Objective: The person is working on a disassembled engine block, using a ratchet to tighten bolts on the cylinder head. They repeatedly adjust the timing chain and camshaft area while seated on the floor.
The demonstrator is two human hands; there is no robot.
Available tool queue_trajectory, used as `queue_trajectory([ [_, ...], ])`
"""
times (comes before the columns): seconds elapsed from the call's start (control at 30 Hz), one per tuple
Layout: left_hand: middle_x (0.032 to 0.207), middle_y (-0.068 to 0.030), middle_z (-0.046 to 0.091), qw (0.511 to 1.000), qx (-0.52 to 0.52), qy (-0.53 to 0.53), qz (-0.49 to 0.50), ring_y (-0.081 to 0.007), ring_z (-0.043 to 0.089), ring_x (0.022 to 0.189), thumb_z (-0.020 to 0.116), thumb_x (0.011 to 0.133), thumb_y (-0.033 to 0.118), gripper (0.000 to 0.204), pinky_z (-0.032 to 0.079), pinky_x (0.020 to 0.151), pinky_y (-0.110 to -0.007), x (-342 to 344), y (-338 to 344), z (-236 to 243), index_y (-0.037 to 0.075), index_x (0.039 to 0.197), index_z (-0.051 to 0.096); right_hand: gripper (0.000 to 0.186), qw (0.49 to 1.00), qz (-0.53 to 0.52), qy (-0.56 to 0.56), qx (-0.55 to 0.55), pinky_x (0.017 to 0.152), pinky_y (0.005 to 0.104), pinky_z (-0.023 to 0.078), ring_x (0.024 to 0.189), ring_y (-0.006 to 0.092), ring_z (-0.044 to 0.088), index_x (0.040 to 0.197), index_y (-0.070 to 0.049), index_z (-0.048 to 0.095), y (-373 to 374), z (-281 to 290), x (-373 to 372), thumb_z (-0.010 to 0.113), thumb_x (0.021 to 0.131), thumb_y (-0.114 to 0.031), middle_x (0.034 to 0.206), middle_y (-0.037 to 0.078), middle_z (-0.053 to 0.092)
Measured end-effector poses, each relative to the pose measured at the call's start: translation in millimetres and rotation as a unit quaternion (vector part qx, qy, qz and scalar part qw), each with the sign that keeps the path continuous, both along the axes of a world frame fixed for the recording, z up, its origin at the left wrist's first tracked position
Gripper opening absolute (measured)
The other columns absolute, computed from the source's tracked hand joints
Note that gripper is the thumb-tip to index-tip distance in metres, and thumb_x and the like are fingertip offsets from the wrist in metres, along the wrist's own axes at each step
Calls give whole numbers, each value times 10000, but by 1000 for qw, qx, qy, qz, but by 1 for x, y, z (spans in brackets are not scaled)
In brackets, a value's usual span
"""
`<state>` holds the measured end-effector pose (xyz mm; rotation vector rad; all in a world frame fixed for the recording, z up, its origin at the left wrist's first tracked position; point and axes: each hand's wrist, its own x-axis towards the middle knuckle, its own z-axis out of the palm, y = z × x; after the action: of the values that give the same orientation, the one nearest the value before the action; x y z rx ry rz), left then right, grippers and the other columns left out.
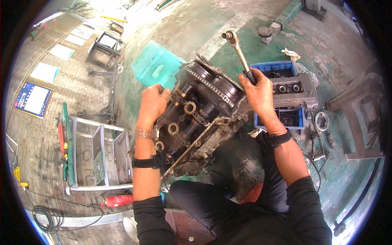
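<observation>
A dirty engine (196, 132) stands in front of me with its top uncovered, showing camshafts and a timing chain (210, 86) over two sprockets. My right hand (260, 92) is wrapped round the dark handle of a ratchet wrench (238, 51). The wrench is raised beyond the engine's right side, its socket end pointing up and away, apart from the engine. My left hand (153, 103) is closed at the engine's left edge, fingers curled. Whatever its fingers hold, if anything, is hidden.
A turquoise plastic stool (155, 63) stands behind the engine. To the right are blue crates (300, 118), a grey valve cover (304, 92) and loose parts on the floor. At left are a metal rack (100, 130), a red fire extinguisher (118, 200) and coiled cable (47, 218).
</observation>
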<state>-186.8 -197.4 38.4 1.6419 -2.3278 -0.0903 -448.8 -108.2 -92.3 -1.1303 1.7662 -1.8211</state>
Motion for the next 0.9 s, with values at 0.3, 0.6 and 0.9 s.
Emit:
queue_trajectory([
  [0.3, 702, -177, 642, 992, 54, 108, 34, -241, 635, 636, 639, 889, 188, 278, 488, 611, -361, -4, 3, 9, -87, 851, 626, 291, 1000, 6, -13, -10, 653, 251, 470, 718, 50, 515, 1021, 58, 648, -1, -7, -1, 733, 862, -171, 764, 7, 635],
  [0.6, 818, -57, 623, 898, 154, 404, -82, -104, 559, 604, 634, 922, 114, 160, 474, 556, -252, -17, 68, 27, -33, 974, 600, 174, 981, 112, -141, -80, 505, 200, 339, 583, 13, 421, 856, -50, 588, 20, 17, 3, 724, 887, -155, 670, -74, 493],
  [0.9, 803, -24, 628, 857, 157, 475, -122, -75, 557, 625, 652, 920, 64, 141, 465, 556, -226, -60, 154, -26, -27, 1018, 610, 294, 892, 388, -225, -46, 438, 202, 355, 502, 54, 487, 958, 5, 674, 73, 47, 16, 760, 856, -258, 660, 7, 613],
])
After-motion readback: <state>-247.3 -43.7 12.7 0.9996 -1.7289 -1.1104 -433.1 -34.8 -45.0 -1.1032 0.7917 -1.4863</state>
